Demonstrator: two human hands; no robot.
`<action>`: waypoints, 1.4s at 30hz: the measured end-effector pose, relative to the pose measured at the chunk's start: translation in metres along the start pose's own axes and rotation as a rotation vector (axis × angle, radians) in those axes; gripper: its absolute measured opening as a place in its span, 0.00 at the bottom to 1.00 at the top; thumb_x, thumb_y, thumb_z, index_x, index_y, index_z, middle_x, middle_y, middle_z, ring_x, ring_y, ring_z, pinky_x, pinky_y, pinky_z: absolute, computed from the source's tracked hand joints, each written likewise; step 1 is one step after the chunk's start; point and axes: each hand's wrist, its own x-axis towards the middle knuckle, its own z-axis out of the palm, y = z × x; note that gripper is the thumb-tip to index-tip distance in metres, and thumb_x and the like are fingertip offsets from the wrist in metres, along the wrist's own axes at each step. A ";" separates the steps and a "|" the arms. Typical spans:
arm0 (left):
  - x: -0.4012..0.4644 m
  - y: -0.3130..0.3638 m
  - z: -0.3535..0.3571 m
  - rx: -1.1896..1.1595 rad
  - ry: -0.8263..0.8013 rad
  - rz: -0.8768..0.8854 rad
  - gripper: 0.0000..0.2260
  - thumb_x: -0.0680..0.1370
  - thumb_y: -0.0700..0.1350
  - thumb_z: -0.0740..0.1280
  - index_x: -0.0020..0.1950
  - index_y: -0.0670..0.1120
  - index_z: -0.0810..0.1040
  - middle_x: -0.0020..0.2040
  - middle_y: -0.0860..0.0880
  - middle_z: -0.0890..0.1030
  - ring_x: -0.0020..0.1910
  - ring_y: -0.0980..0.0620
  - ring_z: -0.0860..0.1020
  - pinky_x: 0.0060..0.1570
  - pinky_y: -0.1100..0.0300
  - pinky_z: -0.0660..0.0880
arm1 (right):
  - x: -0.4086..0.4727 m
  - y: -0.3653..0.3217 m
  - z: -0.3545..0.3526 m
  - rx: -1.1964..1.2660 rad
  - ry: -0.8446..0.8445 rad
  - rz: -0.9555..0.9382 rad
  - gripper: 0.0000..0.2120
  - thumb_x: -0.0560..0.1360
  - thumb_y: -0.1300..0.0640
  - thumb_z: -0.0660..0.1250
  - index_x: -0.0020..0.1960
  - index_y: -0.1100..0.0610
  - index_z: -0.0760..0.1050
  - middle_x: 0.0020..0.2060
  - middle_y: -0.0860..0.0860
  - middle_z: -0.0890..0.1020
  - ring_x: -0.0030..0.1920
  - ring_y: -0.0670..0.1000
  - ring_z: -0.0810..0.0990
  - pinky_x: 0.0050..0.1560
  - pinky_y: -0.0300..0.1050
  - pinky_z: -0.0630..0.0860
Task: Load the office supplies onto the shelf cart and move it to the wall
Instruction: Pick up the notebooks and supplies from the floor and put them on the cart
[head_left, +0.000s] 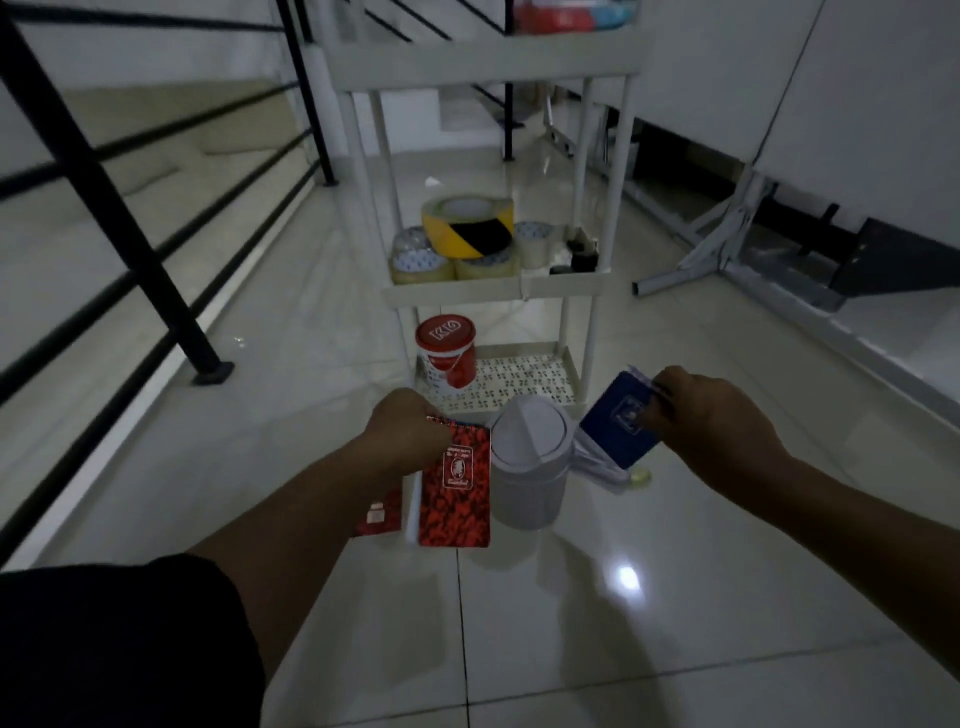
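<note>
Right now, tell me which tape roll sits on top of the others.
The yellow-and-black striped roll. It rests on the clear rolls on the cart's middle shelf, and it alone is coloured.

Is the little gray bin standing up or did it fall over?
Standing up. The bin sits on the floor with its domed lid on top.

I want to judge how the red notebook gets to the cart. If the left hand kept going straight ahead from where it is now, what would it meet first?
Probably the red-lidded can on the cart's bottom shelf. The left hand, gripping the red notebook, points up-frame toward it. Depth is unclear, so the shelf's front edge might come first.
</note>
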 end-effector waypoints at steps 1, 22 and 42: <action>-0.002 0.008 -0.008 -0.029 0.027 0.011 0.03 0.71 0.35 0.69 0.42 0.38 0.83 0.35 0.44 0.83 0.35 0.48 0.82 0.32 0.61 0.80 | 0.003 -0.001 -0.009 0.042 0.047 0.016 0.09 0.77 0.53 0.66 0.51 0.58 0.75 0.36 0.53 0.78 0.33 0.52 0.73 0.29 0.42 0.64; 0.051 0.185 -0.167 -0.995 0.276 0.097 0.09 0.72 0.30 0.59 0.49 0.33 0.76 0.45 0.36 0.81 0.40 0.42 0.81 0.38 0.52 0.81 | 0.211 -0.150 -0.216 0.942 0.510 0.036 0.08 0.77 0.59 0.65 0.42 0.59 0.82 0.31 0.54 0.83 0.25 0.43 0.80 0.26 0.35 0.76; 0.104 0.201 -0.221 -1.159 0.216 0.068 0.09 0.72 0.30 0.59 0.50 0.32 0.76 0.43 0.36 0.80 0.37 0.41 0.80 0.36 0.52 0.82 | 0.387 -0.237 -0.159 0.344 -0.005 0.229 0.19 0.70 0.57 0.75 0.55 0.65 0.75 0.50 0.58 0.81 0.47 0.55 0.80 0.42 0.45 0.75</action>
